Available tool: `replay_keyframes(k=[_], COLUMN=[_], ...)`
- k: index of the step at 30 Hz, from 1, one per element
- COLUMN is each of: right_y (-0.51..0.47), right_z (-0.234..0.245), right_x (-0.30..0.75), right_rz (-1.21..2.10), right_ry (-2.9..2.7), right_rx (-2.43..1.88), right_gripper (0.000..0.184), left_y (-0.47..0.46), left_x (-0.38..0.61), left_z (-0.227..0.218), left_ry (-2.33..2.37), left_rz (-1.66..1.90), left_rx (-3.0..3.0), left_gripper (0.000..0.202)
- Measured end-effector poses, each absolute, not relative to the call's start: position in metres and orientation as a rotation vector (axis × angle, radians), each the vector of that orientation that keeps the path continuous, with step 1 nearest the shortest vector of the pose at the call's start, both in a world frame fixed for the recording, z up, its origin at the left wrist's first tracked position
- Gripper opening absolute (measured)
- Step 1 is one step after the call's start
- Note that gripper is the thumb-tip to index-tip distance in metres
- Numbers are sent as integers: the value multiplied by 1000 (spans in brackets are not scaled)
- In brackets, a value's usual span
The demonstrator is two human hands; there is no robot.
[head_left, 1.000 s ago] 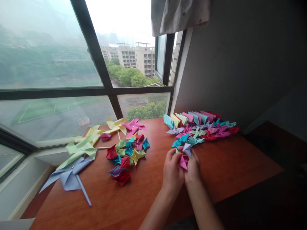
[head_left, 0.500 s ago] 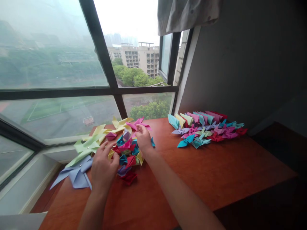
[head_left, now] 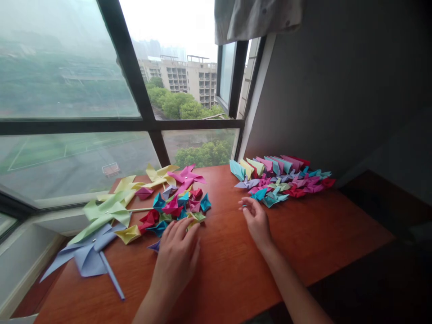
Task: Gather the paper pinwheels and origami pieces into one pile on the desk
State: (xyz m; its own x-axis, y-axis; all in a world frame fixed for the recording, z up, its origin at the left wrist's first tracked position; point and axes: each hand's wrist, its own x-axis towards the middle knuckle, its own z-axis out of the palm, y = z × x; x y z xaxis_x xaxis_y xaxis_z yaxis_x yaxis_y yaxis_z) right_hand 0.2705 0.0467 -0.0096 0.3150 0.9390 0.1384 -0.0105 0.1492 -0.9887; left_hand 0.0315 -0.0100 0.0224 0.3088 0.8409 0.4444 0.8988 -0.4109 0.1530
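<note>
- Yellow folded paper piece [head_left: 193, 218] just beyond the fingertips of the left hand [head_left: 177, 249], lower centre of frame. Palm down, fingers slightly spread. Underside hidden: can't make out whether anything is gripped, nor whether fingers touch paper.
- Right hand [head_left: 258, 222] centre right, over bare tabletop. Fingers curled, thumb close to them; small bluish spot at the tips, too little visible to say if it is held paper. Nearest thing: blue paper crane [head_left: 259, 194], just beyond the fingers.
- Left-hand cluster, centre left of frame: small folded pieces lying close together. Noted magenta piece [head_left: 172, 206], red piece [head_left: 150, 219], teal piece [head_left: 205, 203]. Purple piece [head_left: 154, 246] half hidden by the left hand; yellow boat-like piece [head_left: 128, 234] at cluster's left edge.
- Paper pinwheels around its far and left sides: magenta pinwheel [head_left: 187, 177], green pinwheel [head_left: 108, 209], lavender pinwheel [head_left: 92, 249] with its stick pointing to the lower left.
- Right of centre: paper cranes in loose rows; behind them, row of folded paper [head_left: 278, 165] against the wall [head_left: 337, 90].
- All on a reddish-brown table [head_left: 222, 261].
- Upper left: dark window frame [head_left: 148, 123]; trees [head_left: 184, 103] and pale building [head_left: 189, 76] outside. Grey curtain [head_left: 256, 20] at top.
</note>
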Motion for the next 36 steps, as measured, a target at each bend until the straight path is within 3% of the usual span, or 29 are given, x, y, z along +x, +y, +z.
replay_keyframes(k=[5, 9, 14, 24, 31, 36], right_y=[31, 23, 23, 53, 72, 88], right_z=[-24, -33, -41, -21, -12, -9], right_x=[323, 368, 411, 431, 437, 435], right_rz=[789, 709, 592, 182, 1, 57], right_ry=[-958, -931, -922, -1359, -1584, -1691], right_rx=[-1333, -1420, -1508, -1626, -1799, -1826], right_gripper=[29, 34, 36, 60, 55, 48], left_y=[-4, 4, 10, 82, 90, 96], left_x=[48, 55, 92, 190, 211, 214], left_z=[21, 26, 28, 11, 25, 25], left_ry=[-1557, -1611, -1664, -1721, -1872, -1943], left_rz=[-607, -770, -1017, -1066, -843, -690], left_rx=[-2584, -2508, -2602, -2829, -2687, -2732], left_gripper=[28, 31, 45, 76, 54, 38])
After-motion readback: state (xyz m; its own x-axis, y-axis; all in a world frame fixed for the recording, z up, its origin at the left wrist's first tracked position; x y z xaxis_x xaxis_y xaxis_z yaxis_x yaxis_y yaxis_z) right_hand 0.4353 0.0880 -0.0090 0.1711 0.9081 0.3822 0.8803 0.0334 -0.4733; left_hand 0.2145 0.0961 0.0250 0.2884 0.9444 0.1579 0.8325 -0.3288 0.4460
